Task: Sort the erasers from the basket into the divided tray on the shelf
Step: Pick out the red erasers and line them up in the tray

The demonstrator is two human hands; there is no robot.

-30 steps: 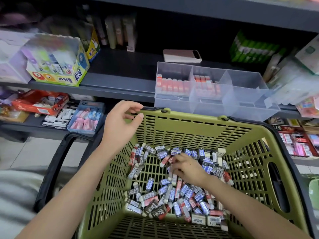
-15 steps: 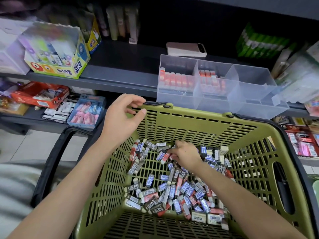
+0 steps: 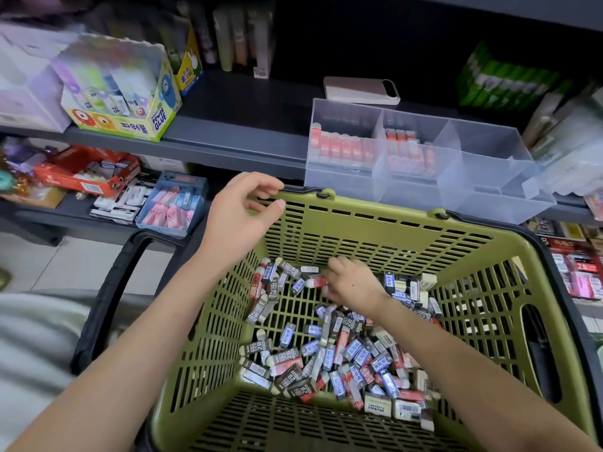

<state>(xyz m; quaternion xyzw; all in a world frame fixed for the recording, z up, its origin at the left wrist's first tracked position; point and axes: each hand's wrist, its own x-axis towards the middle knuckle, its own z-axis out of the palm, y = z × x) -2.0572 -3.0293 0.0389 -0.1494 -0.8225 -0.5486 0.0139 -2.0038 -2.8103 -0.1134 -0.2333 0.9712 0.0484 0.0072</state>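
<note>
Your bare left hand [image 3: 241,220] is held up, its forearm reaching in from the lower left. The wrist is slightly bent, the fingers are loosely curled, and the thumb stretches out towards the fingertips; it grips nothing. Your bare right hand [image 3: 354,283] sits lower and further right, back upward, its forearm coming in from the lower right. Its fingers bend downward and away from you, and whether their tips pinch anything cannot be made out.

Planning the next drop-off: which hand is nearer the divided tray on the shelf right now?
Left. The left hand hovers at the far rim of the basket, just below-left of the divided tray. The right hand is down inside the basket among the erasers.
</note>
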